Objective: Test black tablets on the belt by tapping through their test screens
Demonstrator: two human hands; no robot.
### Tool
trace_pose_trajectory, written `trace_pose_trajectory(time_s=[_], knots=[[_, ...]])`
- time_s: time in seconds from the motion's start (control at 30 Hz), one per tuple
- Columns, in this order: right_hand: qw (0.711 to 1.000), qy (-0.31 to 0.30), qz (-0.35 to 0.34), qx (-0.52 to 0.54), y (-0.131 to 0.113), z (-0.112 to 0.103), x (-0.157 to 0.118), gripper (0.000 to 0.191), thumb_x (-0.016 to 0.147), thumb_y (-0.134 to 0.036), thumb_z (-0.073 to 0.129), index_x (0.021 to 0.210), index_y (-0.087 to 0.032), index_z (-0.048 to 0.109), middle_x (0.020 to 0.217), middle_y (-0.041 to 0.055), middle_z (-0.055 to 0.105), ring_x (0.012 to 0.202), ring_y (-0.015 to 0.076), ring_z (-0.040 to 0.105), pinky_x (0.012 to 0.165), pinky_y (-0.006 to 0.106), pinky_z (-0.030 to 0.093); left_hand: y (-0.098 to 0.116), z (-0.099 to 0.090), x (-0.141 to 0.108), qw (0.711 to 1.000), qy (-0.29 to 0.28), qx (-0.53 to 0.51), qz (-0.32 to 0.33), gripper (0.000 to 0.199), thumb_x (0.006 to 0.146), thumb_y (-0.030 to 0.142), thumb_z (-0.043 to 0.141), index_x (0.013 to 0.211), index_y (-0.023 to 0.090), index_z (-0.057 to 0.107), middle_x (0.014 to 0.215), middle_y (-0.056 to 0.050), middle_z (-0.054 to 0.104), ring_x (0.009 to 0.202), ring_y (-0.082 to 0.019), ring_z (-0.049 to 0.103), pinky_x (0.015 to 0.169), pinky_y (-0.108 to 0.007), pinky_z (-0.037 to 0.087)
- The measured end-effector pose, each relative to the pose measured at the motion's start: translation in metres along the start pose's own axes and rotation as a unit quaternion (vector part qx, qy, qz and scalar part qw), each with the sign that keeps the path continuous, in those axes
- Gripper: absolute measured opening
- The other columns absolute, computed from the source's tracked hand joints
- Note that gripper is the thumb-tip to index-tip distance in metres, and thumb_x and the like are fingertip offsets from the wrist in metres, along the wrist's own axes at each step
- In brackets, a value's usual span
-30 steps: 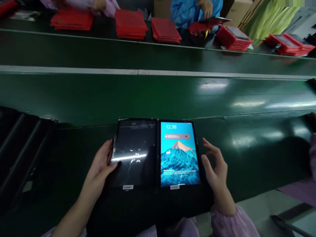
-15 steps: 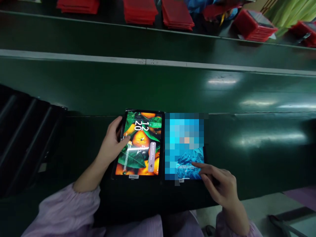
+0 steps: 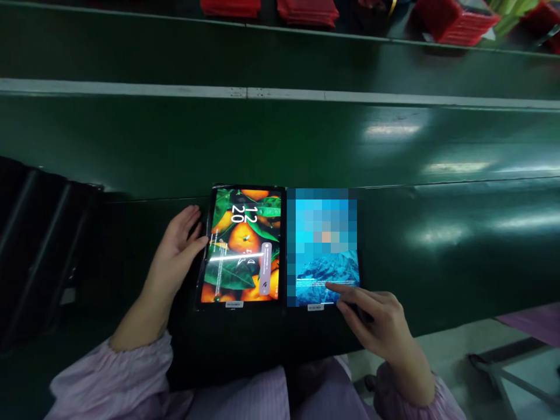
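Two lit tablets lie side by side on the dark green bench. The left tablet [image 3: 245,245] shows oranges, leaves and a clock. On the right tablet [image 3: 328,268] is a blue mountain picture, its upper part pixelated. My left hand [image 3: 177,251] is beside the left tablet's left edge, thumb tip at the edge and fingers apart, holding nothing. My right hand [image 3: 376,318] points with its index finger at the lower part of the right tablet's screen, other fingers bent, nothing held. Small white labels stick out below both tablets.
Stacks of red sheets or pouches [image 3: 308,11] sit on the shelf [image 3: 175,52] at the back, with a thicker red stack [image 3: 457,22] at the back right. Black ridged items [image 3: 35,233] stand at the left. A metal-legged stool or frame is at the lower right.
My left hand has let go of the left tablet's edge and moved slightly left. My right index finger has moved left over the screen. The view has shifted a little.
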State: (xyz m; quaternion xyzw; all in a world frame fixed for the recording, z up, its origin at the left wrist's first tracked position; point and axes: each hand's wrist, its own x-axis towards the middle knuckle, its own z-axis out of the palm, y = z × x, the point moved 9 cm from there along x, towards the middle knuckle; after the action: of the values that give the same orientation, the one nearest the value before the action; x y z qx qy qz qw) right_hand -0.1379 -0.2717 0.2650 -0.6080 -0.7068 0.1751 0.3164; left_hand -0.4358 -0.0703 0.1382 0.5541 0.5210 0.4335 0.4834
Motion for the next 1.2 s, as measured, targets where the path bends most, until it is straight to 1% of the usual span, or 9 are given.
trace_pose_trajectory(time_s=[0.13, 0.27, 0.4, 0.6, 0.73, 0.83, 0.9, 1.07, 1.2], knots=[[0.999, -0.037, -0.002, 0.007, -0.006, 0.003, -0.009, 0.030, 0.108, -0.019, 0.052, 0.081, -0.020, 0.065, 0.094, 0.0082, 0.086, 0.037, 0.0055, 0.057, 0.044, 0.020, 0.047, 0.012, 0.018, -0.006, 0.982, -0.026, 0.187, 0.001, 0.118, 0.064, 0.076, 0.089, 0.160, 0.021, 0.047, 0.169, -0.023, 0.038, 0.162, -0.050, 0.031, 0.131, -0.071, 0.028], [0.997, -0.073, 0.013, 0.008, -0.003, 0.010, -0.010, 0.029, 0.108, -0.019, 0.052, 0.085, -0.020, 0.070, 0.093, 0.0080, 0.086, 0.055, 0.0108, 0.074, 0.051, 0.020, 0.054, 0.020, 0.023, -0.008, 0.986, -0.047, 0.157, -0.011, 0.143, 0.056, 0.087, 0.088, 0.171, 0.026, 0.028, 0.175, -0.023, 0.029, 0.161, -0.050, 0.033, 0.128, -0.075, 0.030], [0.997, -0.012, 0.064, -0.048, 0.014, 0.002, -0.003, 0.025, 0.108, -0.022, 0.055, 0.090, -0.019, 0.072, 0.107, 0.0104, 0.086, 0.040, 0.0054, 0.058, 0.041, 0.019, 0.047, 0.015, 0.007, -0.003, 0.997, -0.004, 0.059, -0.057, 0.142, 0.047, 0.089, 0.091, 0.163, 0.023, 0.043, 0.163, -0.026, 0.048, 0.157, -0.049, 0.041, 0.127, -0.075, 0.031], [0.998, 0.019, 0.043, -0.033, 0.007, -0.009, 0.000, 0.024, 0.105, -0.018, 0.058, 0.083, -0.020, 0.069, 0.114, 0.0116, 0.085, 0.035, 0.0026, 0.043, 0.039, 0.019, 0.044, 0.010, -0.011, -0.004, 0.992, 0.058, -0.014, -0.108, 0.119, 0.036, 0.079, 0.100, 0.135, 0.022, 0.067, 0.134, -0.020, 0.072, 0.133, -0.044, 0.065, 0.127, -0.074, 0.034], [0.999, 0.023, 0.031, -0.030, 0.001, -0.014, -0.004, 0.022, 0.104, -0.012, 0.056, 0.104, -0.019, 0.077, 0.084, 0.0037, 0.085, 0.035, 0.0037, 0.041, 0.038, 0.018, 0.041, 0.007, -0.014, -0.005, 0.990, 0.063, -0.025, -0.121, 0.102, 0.043, 0.068, 0.102, 0.129, 0.023, 0.070, 0.129, -0.017, 0.075, 0.123, -0.040, 0.072, 0.124, -0.072, 0.042], [0.999, 0.027, 0.035, -0.019, 0.001, -0.014, -0.005, 0.026, 0.103, -0.011, 0.058, 0.082, -0.020, 0.071, 0.102, 0.0090, 0.087, 0.034, 0.0030, 0.039, 0.036, 0.020, 0.040, 0.002, -0.017, -0.005, 0.989, 0.067, -0.013, -0.128, 0.088, 0.052, 0.056, 0.100, 0.128, 0.023, 0.072, 0.130, -0.016, 0.076, 0.123, -0.039, 0.073, 0.121, -0.068, 0.048], [0.999, 0.023, 0.035, -0.012, 0.001, -0.011, -0.005, 0.031, 0.102, -0.011, 0.058, 0.072, -0.020, 0.063, 0.113, 0.0118, 0.085, 0.033, 0.0025, 0.037, 0.034, 0.021, 0.040, -0.001, -0.018, -0.005, 0.989, 0.060, 0.003, -0.132, 0.080, 0.057, 0.048, 0.096, 0.128, 0.023, 0.072, 0.132, -0.015, 0.075, 0.125, -0.038, 0.072, 0.120, -0.065, 0.049], [1.000, -0.012, 0.018, -0.021, -0.006, -0.005, -0.003, 0.035, 0.102, -0.013, 0.055, 0.070, -0.021, 0.061, 0.102, 0.0096, 0.086, 0.033, 0.0040, 0.041, 0.038, 0.022, 0.046, -0.003, -0.019, -0.003, 0.991, 0.033, 0.056, -0.120, 0.068, 0.069, 0.043, 0.087, 0.133, 0.025, 0.071, 0.137, -0.014, 0.073, 0.128, -0.037, 0.070, 0.118, -0.064, 0.051], [0.997, -0.078, -0.010, -0.008, -0.012, 0.005, -0.006, 0.042, 0.106, -0.017, 0.052, 0.064, -0.021, 0.057, 0.090, 0.0085, 0.086, 0.039, 0.0078, 0.058, 0.042, 0.022, 0.049, 0.002, -0.009, -0.004, 0.991, -0.061, 0.105, -0.056, 0.091, 0.080, 0.057, 0.082, 0.159, 0.026, 0.049, 0.153, -0.020, 0.062, 0.141, -0.040, 0.061, 0.116, -0.068, 0.050]])
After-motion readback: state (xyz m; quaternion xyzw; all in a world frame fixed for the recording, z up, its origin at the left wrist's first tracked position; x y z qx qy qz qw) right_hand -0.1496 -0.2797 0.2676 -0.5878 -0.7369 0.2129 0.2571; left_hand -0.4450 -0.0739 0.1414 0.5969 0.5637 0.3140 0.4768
